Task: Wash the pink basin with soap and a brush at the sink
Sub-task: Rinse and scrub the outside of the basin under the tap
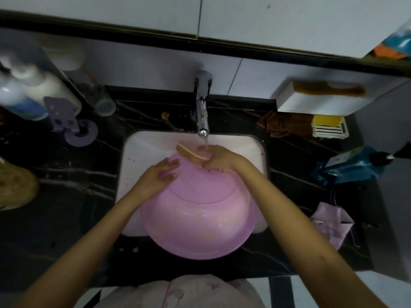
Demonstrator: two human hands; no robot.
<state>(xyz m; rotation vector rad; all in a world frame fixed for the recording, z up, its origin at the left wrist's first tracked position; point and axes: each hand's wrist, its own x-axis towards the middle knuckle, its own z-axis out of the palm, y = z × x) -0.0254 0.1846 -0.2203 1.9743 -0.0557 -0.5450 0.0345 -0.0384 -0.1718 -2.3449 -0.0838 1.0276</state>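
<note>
The pink basin (200,210) lies upside down and tilted across the white sink (138,156), its near rim jutting over the counter's front. My left hand (159,174) rests flat on the basin's upper left side, fingers spread. My right hand (216,160) grips a brush (191,153) with a pink back and tan bristles at the basin's far edge. Water runs from the chrome tap (202,112) onto my right hand and the brush.
Black marble counter (66,196) surrounds the sink. Bottles (26,94) and a purple holder (66,121) stand at left. At right are a brown cloth (284,124), a yellow soap in a white dish (329,125), a blue pouch (351,165) and a lilac cloth (333,223).
</note>
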